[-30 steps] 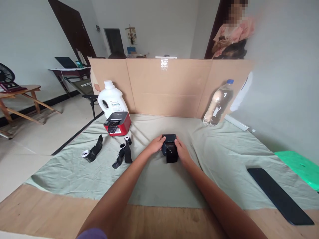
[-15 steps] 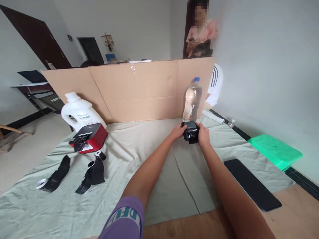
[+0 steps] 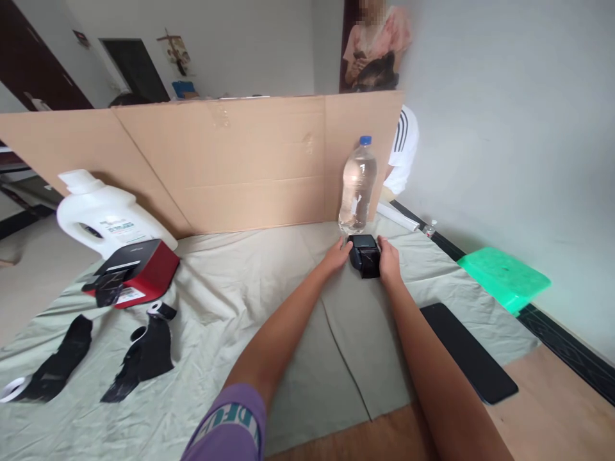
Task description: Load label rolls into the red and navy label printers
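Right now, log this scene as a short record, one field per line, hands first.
Left hand: at the left side of a small, dark, boxy device
Right hand: at its right side
Behind device: clear plastic bottle with blue cap
Left area: red-and-black boxy machine, white plastic jug, loose rolls with black strips
Right area: flat black rounded slab
Surface: wrinkled pale-green cloth
Backdrop: brown cardboard panel

This looks like a room in a home. Behind the big cardboard sheet (image 3: 250, 163) are a brown door (image 3: 33, 57) and a wall hanging (image 3: 177, 56). In front lies a green cloth (image 3: 240, 288).
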The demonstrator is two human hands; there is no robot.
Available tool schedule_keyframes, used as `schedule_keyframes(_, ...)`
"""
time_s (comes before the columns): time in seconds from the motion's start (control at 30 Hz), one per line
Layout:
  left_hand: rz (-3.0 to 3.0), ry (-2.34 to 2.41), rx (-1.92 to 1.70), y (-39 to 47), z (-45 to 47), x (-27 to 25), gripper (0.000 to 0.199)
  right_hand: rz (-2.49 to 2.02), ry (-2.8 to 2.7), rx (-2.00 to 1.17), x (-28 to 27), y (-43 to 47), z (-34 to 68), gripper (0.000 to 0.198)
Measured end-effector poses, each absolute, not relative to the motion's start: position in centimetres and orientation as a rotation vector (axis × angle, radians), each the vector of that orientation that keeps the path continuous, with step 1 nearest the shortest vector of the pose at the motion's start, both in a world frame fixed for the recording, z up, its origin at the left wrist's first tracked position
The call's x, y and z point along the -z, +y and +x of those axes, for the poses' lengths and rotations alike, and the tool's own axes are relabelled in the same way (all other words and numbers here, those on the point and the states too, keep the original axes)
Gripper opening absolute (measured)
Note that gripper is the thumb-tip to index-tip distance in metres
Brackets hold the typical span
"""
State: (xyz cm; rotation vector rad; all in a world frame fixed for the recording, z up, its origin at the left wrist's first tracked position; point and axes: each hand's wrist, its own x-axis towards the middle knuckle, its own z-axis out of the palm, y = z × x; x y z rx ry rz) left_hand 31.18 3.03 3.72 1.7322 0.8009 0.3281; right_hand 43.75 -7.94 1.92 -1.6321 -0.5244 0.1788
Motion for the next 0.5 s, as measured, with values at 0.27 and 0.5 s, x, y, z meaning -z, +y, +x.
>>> schedule_keyframes(0.27,1.811,0.961,-0.769,5.4,-0.4,-14.6,0.052,-1.657,-1.186,0.189,-5.2,-7.8,32.8,0.047)
schedule_keyframes(0.5,1.599,1.590,-1.141,15.6,-20.1,-14.8,0.043,-1.444,-1.590,-0.527,-4.3,1.8,13.7,0.047)
